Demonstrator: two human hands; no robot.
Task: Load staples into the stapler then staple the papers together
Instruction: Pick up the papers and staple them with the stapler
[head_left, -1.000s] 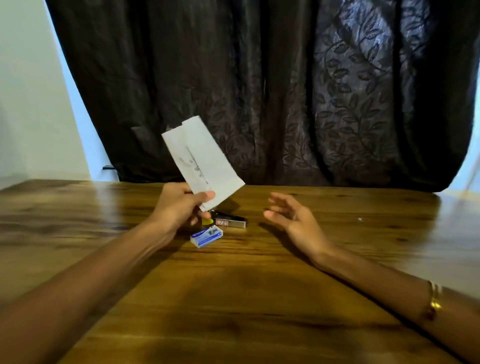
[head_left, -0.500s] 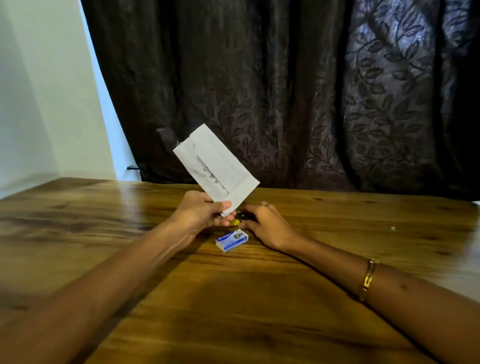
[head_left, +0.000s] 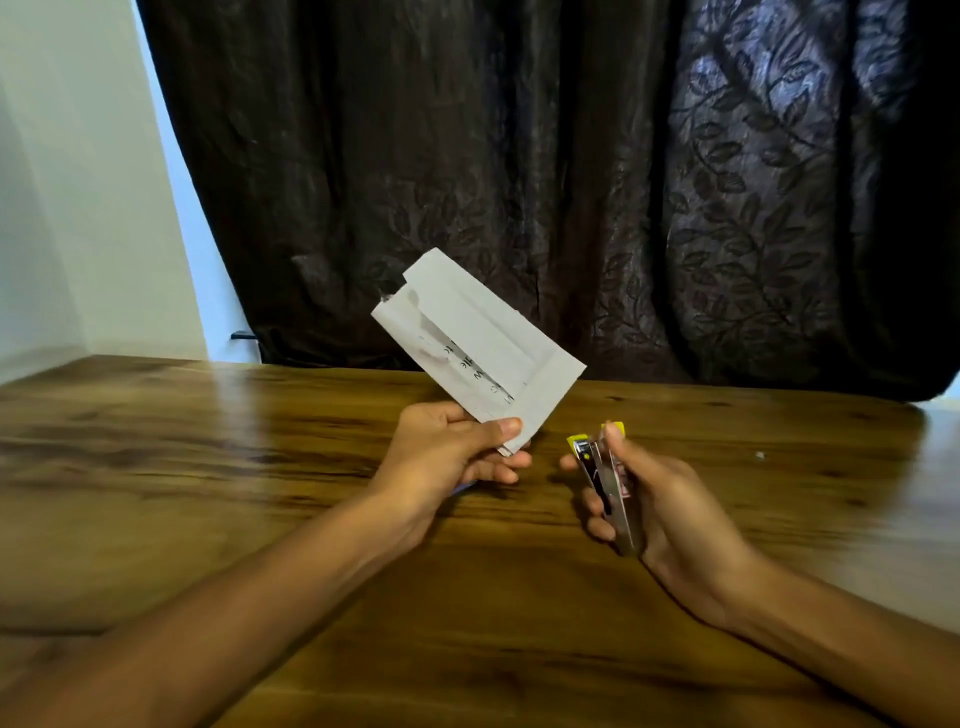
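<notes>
Lifting off the table (head_left: 260, 519), the stapler (head_left: 605, 480) now sits in the right hand's (head_left: 670, 514) curled grip; left hand (head_left: 447, 457) still pinches papers (head_left: 478, 343).

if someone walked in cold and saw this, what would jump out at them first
The folded white papers stand out most, held up tilted above the wooden table by the left hand, bright against the dark leaf-patterned curtain behind. Next comes the small metal stapler with yellow ends, gripped in the right hand just right of the papers and apart from them.
</notes>
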